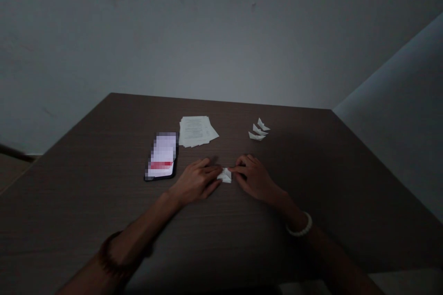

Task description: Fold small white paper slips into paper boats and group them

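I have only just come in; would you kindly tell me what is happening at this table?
A person's left hand and right hand are at either side of a small folded white paper on the dark table, fingers at its edges. Three small paper boats sit farther back, toward the right. Printed sheets and a lit phone lie toward the left.

The head camera looks forward and down at both hands (pixel 195 179) (pixel 254 179).
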A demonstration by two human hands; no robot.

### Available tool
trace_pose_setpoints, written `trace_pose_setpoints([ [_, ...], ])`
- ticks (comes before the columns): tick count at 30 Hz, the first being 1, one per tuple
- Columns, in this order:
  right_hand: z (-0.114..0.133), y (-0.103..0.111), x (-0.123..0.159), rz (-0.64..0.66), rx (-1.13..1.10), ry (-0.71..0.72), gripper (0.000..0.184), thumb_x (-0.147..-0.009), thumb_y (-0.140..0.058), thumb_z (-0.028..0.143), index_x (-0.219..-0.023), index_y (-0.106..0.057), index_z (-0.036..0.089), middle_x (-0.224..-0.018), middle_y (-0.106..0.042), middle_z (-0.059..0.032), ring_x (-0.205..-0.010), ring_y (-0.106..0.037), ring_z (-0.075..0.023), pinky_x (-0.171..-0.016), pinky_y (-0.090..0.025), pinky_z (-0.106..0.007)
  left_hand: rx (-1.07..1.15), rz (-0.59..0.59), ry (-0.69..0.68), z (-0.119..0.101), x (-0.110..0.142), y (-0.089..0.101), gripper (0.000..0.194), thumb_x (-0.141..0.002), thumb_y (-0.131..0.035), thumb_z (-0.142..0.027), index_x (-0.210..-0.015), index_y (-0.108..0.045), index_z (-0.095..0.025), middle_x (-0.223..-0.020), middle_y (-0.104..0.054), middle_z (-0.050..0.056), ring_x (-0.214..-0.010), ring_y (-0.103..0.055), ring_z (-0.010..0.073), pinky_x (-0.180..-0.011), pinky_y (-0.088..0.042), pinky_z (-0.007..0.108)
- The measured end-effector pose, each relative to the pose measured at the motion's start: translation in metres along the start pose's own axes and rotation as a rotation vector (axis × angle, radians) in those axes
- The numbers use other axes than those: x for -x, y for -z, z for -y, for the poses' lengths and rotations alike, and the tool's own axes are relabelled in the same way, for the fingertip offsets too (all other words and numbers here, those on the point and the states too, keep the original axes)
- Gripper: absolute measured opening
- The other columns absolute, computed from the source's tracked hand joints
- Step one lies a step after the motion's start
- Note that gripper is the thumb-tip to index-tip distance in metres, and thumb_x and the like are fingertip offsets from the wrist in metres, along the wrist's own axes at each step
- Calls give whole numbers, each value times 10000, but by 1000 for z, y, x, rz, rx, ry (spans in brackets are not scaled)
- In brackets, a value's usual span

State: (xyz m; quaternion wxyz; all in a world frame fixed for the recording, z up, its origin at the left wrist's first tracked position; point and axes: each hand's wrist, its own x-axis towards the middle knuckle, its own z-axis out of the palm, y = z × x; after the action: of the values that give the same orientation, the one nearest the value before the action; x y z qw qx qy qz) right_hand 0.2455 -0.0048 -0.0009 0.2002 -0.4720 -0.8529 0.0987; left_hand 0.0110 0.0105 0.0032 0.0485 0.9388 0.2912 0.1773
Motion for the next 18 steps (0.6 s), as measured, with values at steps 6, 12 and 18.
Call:
trace_pose_setpoints([
  [6, 4, -2, -9, -25, -16, -29, 168, -910, -610, 328, -896, -745, 230, -907, -609, -47, -873, -528, -185, -803, -410, -337, 43, 5, -30, 2, 1, 2, 257, -966, -469, -277, -1033, -698, -180, -1129, -678, 70, -940, -572, 227, -802, -473, 365],
  [12, 6, -9, -14, -82, -13, -66, 165, -857, -683, 366, -794, -736, 222, -852, -626, -34, -850, -532, -186, -777, -412, -323, 76, 37, -57, 6, 3, 2, 249, -957, -473, -254, -1018, -705, -189, -1184, -660, 63, -969, -568, 233, -841, -488, 383],
  [18, 6, -11, -15, -102, -54, -79, 185, -809, -732, 390, -751, -718, 215, -841, -624, -31, -829, -531, -182, -745, -417, -310, 124, 24, -48, 6, 3, 1, 249, -951, -481, -245, -969, -723, -189, -1169, -667, 62, -977, -570, 237, -844, -504, 395],
])
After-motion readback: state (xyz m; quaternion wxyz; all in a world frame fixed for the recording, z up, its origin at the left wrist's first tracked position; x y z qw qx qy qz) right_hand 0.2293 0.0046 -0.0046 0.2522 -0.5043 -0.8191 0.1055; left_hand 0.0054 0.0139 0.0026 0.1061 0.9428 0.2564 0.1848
